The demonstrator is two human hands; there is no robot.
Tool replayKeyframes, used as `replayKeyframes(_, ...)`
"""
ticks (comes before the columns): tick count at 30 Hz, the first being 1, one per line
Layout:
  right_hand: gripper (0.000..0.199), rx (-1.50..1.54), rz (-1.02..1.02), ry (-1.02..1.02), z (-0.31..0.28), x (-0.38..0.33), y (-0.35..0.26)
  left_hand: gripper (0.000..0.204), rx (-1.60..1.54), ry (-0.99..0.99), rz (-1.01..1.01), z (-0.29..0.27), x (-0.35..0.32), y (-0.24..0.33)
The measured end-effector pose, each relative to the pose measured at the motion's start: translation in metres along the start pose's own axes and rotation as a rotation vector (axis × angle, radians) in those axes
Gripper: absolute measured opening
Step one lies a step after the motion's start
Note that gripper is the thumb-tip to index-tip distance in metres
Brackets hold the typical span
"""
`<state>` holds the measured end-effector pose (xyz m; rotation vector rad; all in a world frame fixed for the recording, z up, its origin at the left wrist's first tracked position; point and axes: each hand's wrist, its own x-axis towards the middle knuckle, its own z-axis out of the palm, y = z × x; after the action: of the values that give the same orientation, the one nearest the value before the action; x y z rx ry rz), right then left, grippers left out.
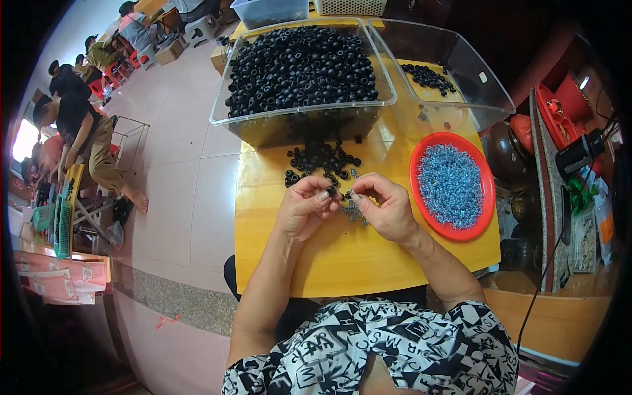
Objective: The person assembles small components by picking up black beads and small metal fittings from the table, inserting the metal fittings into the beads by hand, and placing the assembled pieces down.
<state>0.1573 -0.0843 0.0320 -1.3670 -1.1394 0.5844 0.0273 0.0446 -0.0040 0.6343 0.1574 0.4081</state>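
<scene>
Black piece: one small black piece [331, 191] sits at the fingertips of my left hand [303, 209], above the yellow table [270, 266].
Left fingers: thumb and forefinger pinch that piece.
Right fingers: on my right hand [390, 209], thumb and forefinger pinch a small bit [349, 195], too tiny to make out.
Slip risk: with such shallow grips, I judge a squeeze off-centre could pop either one loose.
Mix-up risk: a dropped piece could vanish among the loose black pieces [322, 158] or silvery bits [353, 212] close by.
Red tray: the red tray [490, 191] of silvery-blue parts lies right; a swinging elbow might knock it.
Clear bins: the big bin's [303, 113] front wall stands between me and its black heap [303, 69]; a second bin [474, 66] sits beside it.
</scene>
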Motion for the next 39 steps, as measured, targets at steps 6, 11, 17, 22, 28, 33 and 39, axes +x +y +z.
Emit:
replayKeyframes(6, 0.009, 0.021, -0.041, -0.059, -0.002, 0.000, -0.008, 0.015, 0.076, -0.051, 0.045, 0.005, 0.000, -0.003)
replayKeyframes(11, 0.008, 0.090, -0.012, -0.120, -0.002, -0.003, -0.015, 0.017, 0.162, -0.012, 0.133, 0.013, -0.003, -0.007)
replayKeyframes(17, 0.009, 0.225, 0.192, -0.182, -0.003, -0.002, -0.027, 0.018, 0.470, 0.001, 0.237, 0.023, -0.011, -0.008)
replayKeyframes(22, 0.007, 0.370, 0.249, -0.241, -0.016, -0.001, -0.027, 0.019, 0.609, 0.092, 0.175, 0.049, -0.020, 0.001)
replayKeyframes(28, 0.008, 0.249, 0.180, -0.359, -0.011, -0.006, -0.027, 0.015, 0.527, 0.205, 0.198, 0.053, -0.044, -0.015)
replayKeyframes(33, 0.010, 0.199, 0.236, -0.520, -0.003, -0.004, -0.009, 0.015, 0.564, 0.294, 0.215, 0.041, -0.063, -0.027)
replayKeyframes(39, 0.013, 0.218, 0.349, -0.501, 0.007, -0.001, -0.001, 0.013, 0.516, 0.256, 0.190, 0.024, -0.066, -0.027)
